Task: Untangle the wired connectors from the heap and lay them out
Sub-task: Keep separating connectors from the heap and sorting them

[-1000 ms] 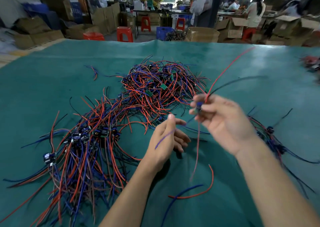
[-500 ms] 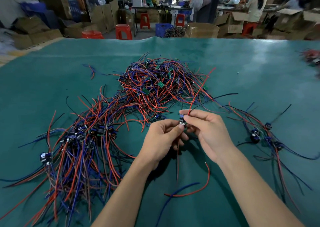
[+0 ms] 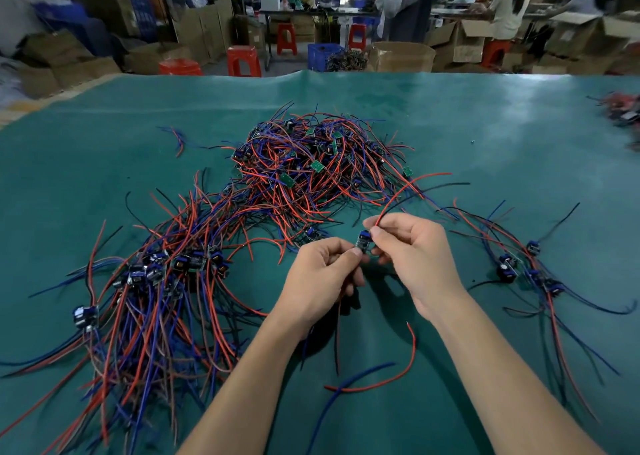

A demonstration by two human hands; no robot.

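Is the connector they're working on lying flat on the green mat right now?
No, the connector is held up off the green mat, pinched between the left hand and the right hand.

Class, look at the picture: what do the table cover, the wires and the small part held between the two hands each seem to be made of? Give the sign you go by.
Table cover: probably vinyl or rubber sheet; smooth, teal, faint sheen, rippled far edge.
Wires: red, blue or black plastic insulation, matte, bending freely; the cores do not show.
Held part, pinched by the left hand and right hand: blue, likely plastic, apparently on a small circuit board; too small to be sure.
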